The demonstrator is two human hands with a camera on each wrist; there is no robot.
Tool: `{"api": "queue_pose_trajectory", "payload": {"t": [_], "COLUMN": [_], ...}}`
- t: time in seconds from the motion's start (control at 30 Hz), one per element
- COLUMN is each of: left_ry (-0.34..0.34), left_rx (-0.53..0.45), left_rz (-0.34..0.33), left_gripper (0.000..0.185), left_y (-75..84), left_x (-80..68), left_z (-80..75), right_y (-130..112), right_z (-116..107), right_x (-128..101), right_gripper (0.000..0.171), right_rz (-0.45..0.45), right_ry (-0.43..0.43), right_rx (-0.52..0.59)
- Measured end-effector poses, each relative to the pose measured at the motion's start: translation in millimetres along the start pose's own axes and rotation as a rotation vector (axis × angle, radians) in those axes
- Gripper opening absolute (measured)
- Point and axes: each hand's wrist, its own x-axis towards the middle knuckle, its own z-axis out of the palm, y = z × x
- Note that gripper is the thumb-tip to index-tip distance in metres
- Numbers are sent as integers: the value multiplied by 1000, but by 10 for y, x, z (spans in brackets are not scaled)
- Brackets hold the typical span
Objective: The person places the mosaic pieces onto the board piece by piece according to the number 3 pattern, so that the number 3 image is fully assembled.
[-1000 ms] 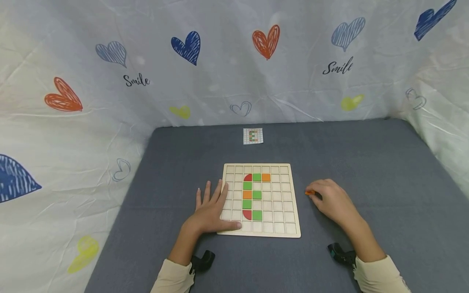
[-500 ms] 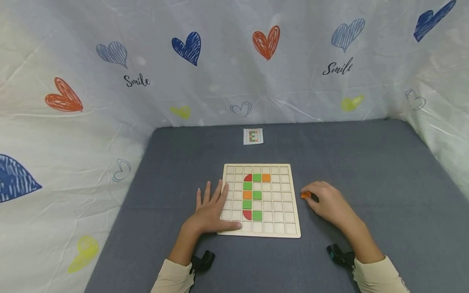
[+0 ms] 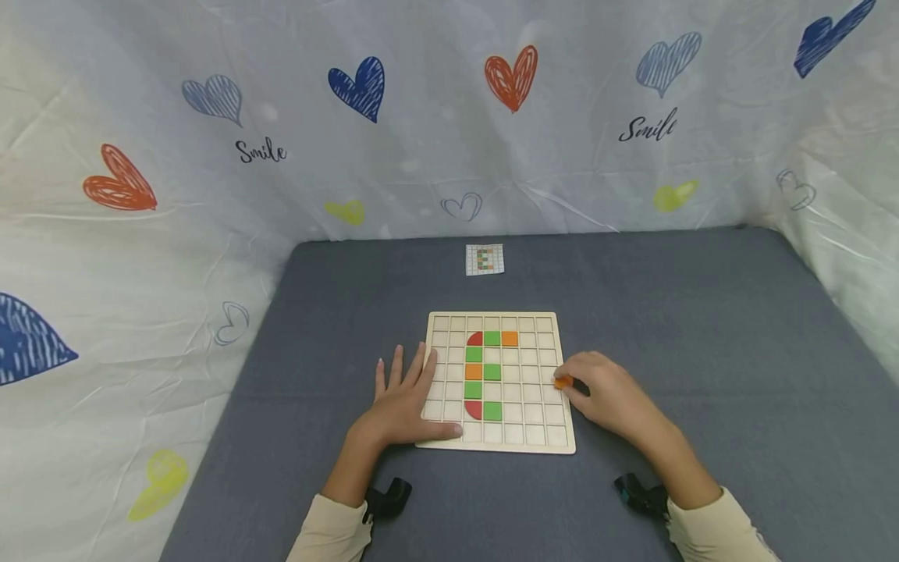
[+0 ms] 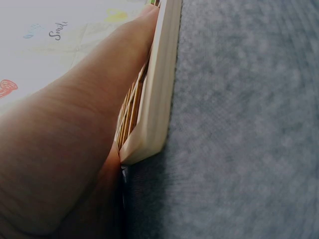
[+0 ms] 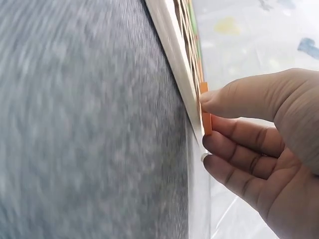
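Note:
A wooden grid board lies on the grey cloth, with green, orange and red tiles set in its squares. The red ones have one rounded corner, and together the tiles form an E-like shape. My left hand rests spread on the board's left edge, thumb along the near left corner. At the board's right edge my right hand pinches an orange square tile between thumb and fingers. In the right wrist view that orange tile shows edge-on beside the board's rim.
A small printed card with a coloured grid pattern lies beyond the board, near the table's far edge. Behind the grey table hangs a white curtain with printed hearts. Both wrists carry black camera mounts.
My right hand has moved left with the orange tile, from the cloth beside the board to over the board's right edge. My left hand has stayed in place.

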Motion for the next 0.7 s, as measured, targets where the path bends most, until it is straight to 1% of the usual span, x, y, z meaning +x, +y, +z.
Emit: {"api": "queue_pose_trajectory", "payload": {"t": [0.2,0.53,0.7], "left_ry": [-1,5,-6], "left_rx": [6,12,22], "left_rz": [-6,-4,-9], "left_gripper": [120,120,120], "left_y": [2,9,8], "left_x": [-1,-1,2], "left_z": [7,-3,-1], "right_y": [-107,-233,-305], "right_z": [56,143,202], "right_x": [36,80,89], "right_gripper": [16,14,10], "right_rz": [-3,-67,-112], "right_ry": [-35,-46,-53], "right_rx": [-7,2,18]}}
